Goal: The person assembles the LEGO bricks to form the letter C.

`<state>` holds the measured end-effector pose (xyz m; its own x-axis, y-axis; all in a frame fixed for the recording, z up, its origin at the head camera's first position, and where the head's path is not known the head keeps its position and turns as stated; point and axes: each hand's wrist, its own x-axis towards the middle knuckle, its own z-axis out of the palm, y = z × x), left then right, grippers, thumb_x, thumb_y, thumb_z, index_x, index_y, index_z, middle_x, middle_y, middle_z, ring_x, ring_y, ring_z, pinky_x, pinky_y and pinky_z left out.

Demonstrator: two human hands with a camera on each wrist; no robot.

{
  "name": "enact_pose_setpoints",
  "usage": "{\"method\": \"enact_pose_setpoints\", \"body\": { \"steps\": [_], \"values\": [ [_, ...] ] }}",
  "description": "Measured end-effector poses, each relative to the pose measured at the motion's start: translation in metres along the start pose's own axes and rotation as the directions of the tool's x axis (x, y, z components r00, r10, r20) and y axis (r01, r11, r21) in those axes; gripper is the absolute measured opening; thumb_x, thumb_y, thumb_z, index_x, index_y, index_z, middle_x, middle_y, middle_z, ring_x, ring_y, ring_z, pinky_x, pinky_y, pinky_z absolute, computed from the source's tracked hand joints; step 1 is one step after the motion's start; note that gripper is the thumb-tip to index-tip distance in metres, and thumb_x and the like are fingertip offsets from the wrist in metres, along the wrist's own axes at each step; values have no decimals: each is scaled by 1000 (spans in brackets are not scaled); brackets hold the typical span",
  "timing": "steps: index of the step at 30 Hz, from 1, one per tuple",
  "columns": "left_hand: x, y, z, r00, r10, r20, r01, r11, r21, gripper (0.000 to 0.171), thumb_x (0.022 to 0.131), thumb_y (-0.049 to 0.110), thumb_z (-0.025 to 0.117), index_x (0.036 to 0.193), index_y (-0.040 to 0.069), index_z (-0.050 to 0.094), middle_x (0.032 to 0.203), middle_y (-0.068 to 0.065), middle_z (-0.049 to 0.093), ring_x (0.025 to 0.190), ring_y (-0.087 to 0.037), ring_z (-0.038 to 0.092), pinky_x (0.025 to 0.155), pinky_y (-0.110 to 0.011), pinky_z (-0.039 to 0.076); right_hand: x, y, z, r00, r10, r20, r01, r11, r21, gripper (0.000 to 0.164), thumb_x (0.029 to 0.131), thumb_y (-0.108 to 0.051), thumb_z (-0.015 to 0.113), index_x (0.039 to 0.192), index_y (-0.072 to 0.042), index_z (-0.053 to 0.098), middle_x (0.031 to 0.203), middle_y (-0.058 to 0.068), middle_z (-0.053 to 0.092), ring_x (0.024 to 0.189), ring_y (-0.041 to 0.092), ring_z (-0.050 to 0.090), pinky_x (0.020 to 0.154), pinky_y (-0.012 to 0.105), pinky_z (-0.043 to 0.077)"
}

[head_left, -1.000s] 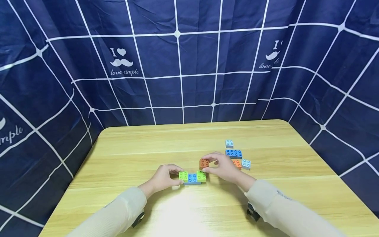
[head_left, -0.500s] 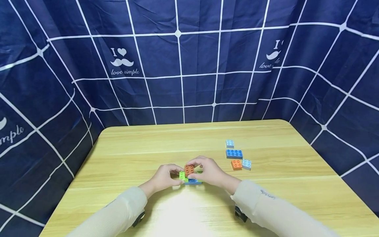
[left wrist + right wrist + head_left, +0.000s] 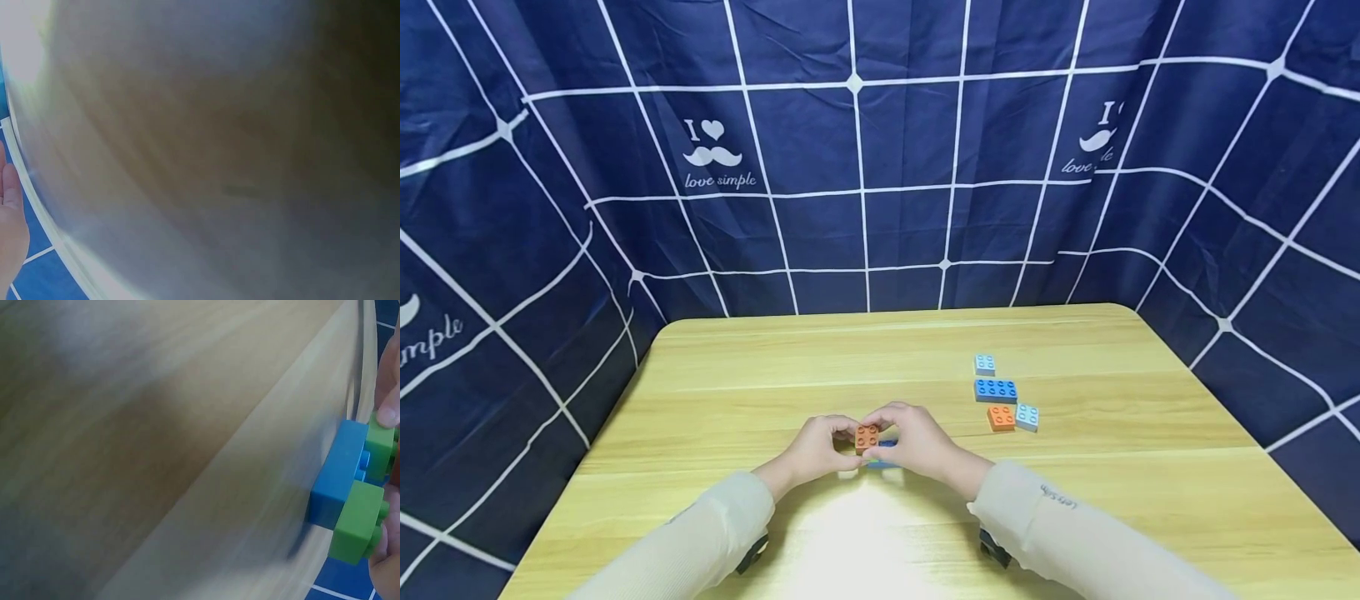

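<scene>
My right hand [image 3: 917,442] pinches a brown-orange toy brick [image 3: 867,438] with four-stud top, over the left end of a small build. That build is a blue brick [image 3: 337,475] carrying a green brick [image 3: 357,522] at its near end and another green brick [image 3: 379,447] at its far end in the right wrist view. With thumb and fingers, my left hand [image 3: 812,447] holds the left green brick, whose top the brown-orange one covers in the head view. The right green brick is hidden there behind my right hand. In the left wrist view, only part of a hand [image 3: 11,219] shows.
Right of my hands, loose bricks lie on the wooden table [image 3: 760,367]: a light blue one [image 3: 984,364], a long blue one [image 3: 996,390], an orange one [image 3: 1001,418] and another light blue one [image 3: 1027,417]. A dark blue grid curtain [image 3: 805,167] surrounds the table.
My right hand has carried the brown-orange brick leftward, from behind the build's right end to over its left green brick. The left hand has stayed in place.
</scene>
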<state>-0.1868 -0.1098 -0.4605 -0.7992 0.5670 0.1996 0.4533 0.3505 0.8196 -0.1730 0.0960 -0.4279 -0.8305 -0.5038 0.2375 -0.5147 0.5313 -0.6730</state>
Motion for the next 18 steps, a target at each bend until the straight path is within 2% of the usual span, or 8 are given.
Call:
{"method": "enact_pose_setpoints", "body": {
  "steps": [8, 12, 18],
  "values": [
    [0, 0, 0, 1000, 0, 2, 0, 1000, 14, 27, 78, 10, 78, 102, 5, 69, 99, 0, 68, 90, -13, 62, 85, -28, 51, 0, -2, 0, 1000, 1, 1, -1, 1000, -28, 34, 75, -21, 82, 106, -13, 70, 100, -5, 66, 89, 11, 61, 86, 40, 50],
    [0, 1, -1, 1000, -11, 4, 11, 1000, -14, 27, 78, 9, 78, 103, 5, 69, 97, 0, 68, 90, -13, 63, 84, -27, 51, 2, -1, -1, 1000, -13, 15, 13, 999, -46, 34, 75, -20, 83, 106, -13, 71, 98, -5, 66, 87, 9, 61, 84, 39, 51],
    [0, 2, -1, 1000, -12, 7, 13, 1000, -17, 28, 78, 9, 78, 104, 5, 69, 96, 2, 68, 89, -13, 63, 83, -28, 52, 5, -3, -3, 999, 13, 43, -11, 999, -38, 32, 73, -16, 83, 103, -11, 72, 93, -6, 64, 84, 10, 61, 77, 31, 53]
  ]
}}
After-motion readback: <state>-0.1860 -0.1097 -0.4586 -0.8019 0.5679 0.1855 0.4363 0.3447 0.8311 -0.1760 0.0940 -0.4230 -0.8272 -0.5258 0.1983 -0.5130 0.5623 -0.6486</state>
